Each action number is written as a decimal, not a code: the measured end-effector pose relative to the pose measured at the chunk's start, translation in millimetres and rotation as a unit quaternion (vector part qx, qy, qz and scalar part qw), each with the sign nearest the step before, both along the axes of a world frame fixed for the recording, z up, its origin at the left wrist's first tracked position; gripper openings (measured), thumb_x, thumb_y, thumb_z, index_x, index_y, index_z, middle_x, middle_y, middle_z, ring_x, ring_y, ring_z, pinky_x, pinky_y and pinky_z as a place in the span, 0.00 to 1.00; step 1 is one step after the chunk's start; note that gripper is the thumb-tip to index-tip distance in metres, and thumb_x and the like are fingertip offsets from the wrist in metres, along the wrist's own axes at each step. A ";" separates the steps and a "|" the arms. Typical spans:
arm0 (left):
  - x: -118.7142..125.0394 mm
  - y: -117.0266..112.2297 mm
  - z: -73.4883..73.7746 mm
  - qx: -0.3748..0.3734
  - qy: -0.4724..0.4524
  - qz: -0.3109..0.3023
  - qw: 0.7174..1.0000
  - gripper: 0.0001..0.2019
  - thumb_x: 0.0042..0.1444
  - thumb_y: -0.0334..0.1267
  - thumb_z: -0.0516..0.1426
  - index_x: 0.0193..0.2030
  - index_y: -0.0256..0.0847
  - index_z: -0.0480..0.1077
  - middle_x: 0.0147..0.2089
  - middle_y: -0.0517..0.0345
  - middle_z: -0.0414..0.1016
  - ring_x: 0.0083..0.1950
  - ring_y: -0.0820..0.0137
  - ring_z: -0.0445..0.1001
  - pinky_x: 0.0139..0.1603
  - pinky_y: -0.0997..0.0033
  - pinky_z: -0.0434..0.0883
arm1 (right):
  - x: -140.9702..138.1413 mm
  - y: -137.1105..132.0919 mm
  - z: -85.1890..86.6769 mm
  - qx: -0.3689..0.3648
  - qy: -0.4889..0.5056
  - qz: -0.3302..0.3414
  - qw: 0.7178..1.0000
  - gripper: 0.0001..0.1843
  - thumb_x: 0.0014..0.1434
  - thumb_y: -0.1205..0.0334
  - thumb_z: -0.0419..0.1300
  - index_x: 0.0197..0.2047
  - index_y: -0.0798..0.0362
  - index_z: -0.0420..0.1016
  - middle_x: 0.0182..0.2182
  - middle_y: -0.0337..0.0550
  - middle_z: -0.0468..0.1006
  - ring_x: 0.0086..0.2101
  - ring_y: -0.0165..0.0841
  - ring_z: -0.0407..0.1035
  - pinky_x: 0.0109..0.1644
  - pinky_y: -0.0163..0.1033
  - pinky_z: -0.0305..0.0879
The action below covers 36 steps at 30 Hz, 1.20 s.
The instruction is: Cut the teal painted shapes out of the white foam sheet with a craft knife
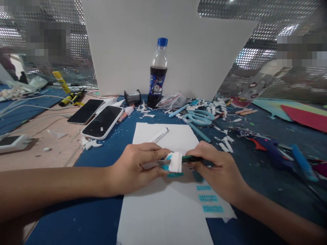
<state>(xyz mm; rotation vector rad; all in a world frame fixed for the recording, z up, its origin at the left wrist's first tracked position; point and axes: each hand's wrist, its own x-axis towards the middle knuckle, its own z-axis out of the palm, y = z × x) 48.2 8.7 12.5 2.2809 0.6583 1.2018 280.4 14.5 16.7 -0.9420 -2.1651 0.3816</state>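
Knife point(194, 158) lying left-right, blade leftward, right hand point(220, 167) gripping it, left hand point(138, 164) pinching white piece point(175, 162)

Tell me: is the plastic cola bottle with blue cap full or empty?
Partly full: dark drink in the plastic cola bottle stops above the label; its neck is clear.

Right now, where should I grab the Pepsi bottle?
I'd wrap a hand around its labelled middle, coming from the front: the Pepsi bottle stands upright, with the white board close behind and a wire spool at its left.
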 end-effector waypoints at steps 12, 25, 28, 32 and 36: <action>-3.6 0.4 -1.3 0.027 -0.037 -0.006 0.999 0.13 0.57 0.34 0.60 0.48 0.30 0.75 0.40 0.42 0.79 0.37 0.67 0.79 0.37 0.72 0.78 | 0.9 2.1 5.0 0.007 0.009 0.001 1.000 0.09 0.61 0.62 0.58 0.31 0.50 0.77 0.20 0.40 0.72 0.25 0.32 0.64 0.28 0.37 0.61; -0.6 0.9 -3.4 0.070 0.017 -0.009 0.997 0.12 0.60 0.34 0.56 0.48 0.31 0.73 0.38 0.44 0.77 0.36 0.68 0.77 0.36 0.74 0.75 | -3.2 0.5 4.2 -0.015 0.002 0.016 1.000 0.12 0.63 0.58 0.56 0.30 0.50 0.76 0.20 0.40 0.72 0.25 0.32 0.63 0.30 0.39 0.59; 1.3 1.3 -4.8 0.066 0.007 -0.024 0.998 0.12 0.60 0.33 0.56 0.48 0.29 0.73 0.37 0.42 0.77 0.36 0.66 0.77 0.36 0.72 0.75 | -3.1 0.5 4.4 -0.012 0.000 0.017 1.000 0.13 0.63 0.56 0.56 0.30 0.50 0.77 0.20 0.40 0.72 0.25 0.32 0.63 0.30 0.39 0.59; 0.9 0.7 -2.4 0.033 -0.007 -0.044 0.998 0.12 0.60 0.33 0.57 0.48 0.30 0.73 0.39 0.40 0.78 0.39 0.65 0.78 0.38 0.72 0.74 | -3.7 -0.5 6.1 -0.004 0.008 0.019 1.000 0.14 0.63 0.54 0.56 0.30 0.50 0.78 0.20 0.41 0.73 0.26 0.33 0.64 0.30 0.39 0.60; -1.6 -0.3 1.0 0.005 -0.025 -0.061 0.998 0.12 0.59 0.32 0.58 0.49 0.32 0.74 0.40 0.42 0.79 0.40 0.65 0.78 0.40 0.72 0.74 | -2.4 -0.5 5.8 0.004 0.020 0.019 1.000 0.16 0.62 0.51 0.56 0.30 0.49 0.78 0.21 0.41 0.74 0.26 0.33 0.64 0.30 0.39 0.61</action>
